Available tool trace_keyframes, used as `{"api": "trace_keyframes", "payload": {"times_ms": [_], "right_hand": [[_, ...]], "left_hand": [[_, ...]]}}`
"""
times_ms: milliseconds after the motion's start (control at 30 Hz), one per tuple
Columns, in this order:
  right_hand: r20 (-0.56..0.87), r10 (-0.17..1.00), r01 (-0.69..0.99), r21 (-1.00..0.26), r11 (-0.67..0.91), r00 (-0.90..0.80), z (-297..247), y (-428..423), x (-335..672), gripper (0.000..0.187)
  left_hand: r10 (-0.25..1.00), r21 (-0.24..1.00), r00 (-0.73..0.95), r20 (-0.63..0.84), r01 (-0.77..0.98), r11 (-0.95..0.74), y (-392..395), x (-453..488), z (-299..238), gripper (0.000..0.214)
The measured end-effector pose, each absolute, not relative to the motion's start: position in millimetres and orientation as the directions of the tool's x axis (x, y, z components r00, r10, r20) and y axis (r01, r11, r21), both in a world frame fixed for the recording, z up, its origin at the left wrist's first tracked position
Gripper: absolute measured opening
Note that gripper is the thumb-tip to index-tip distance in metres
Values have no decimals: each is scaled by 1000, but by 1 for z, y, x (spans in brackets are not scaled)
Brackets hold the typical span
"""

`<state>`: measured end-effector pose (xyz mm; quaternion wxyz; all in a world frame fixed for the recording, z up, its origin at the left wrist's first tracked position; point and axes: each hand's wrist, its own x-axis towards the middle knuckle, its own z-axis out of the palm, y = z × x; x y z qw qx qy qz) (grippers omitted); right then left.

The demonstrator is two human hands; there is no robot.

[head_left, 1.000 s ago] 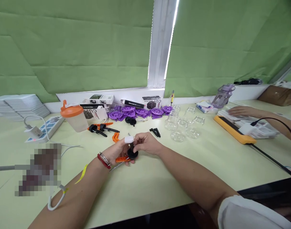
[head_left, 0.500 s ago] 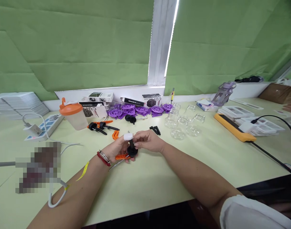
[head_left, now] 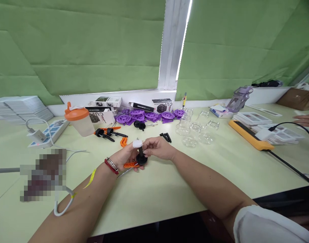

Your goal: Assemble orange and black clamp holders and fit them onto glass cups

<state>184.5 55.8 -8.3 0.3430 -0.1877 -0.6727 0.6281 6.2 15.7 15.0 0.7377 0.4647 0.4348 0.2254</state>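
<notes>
My left hand [head_left: 128, 156], with fingers wrapped round it, holds a black part with a round base and an upright post [head_left: 141, 158]. An orange handle [head_left: 131, 165] sticks out to the left of it, and a thin metal rod slants below. A white piece [head_left: 137, 144] shows by the left thumb and the post's top; I cannot tell which it sits on. My right hand [head_left: 158, 148] is closed in a pinch against the post; whatever lies between its fingertips is too small to name. Beyond the hands lie similar black parts with rods [head_left: 109, 133] and orange curved pieces [head_left: 123, 141].
Purple spoked discs [head_left: 151, 116] and printed boxes [head_left: 104, 116] line the back. Several clear glass jars [head_left: 195, 130] stand right of short black pieces [head_left: 166, 137]. An orange-lidded shaker [head_left: 78, 118] and power strip [head_left: 53, 131] are left. Another person's hand [head_left: 306, 118] is far right.
The view has shifted slightly. Both hands keep almost the same pose on the black part. At far right, the other person's hand has moved a little.
</notes>
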Motion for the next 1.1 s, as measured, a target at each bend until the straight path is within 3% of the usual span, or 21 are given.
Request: {"api": "trace_keyframes", "payload": {"times_ms": [267,733,1100], "right_hand": [[174,636,-151,-984,91,-752,-8,59,187,32],[194,623,-140,-981,136,-758,-7,58,188,28],[158,644,-150,-986,67,-749,-4,56,186,30]], "left_hand": [[727,887,539,-426,89,454,14,6,16,54],[726,884,537,-430,87,460,15,6,17,56],[731,884,527,-434,90,459,15,5,14,53]]}}
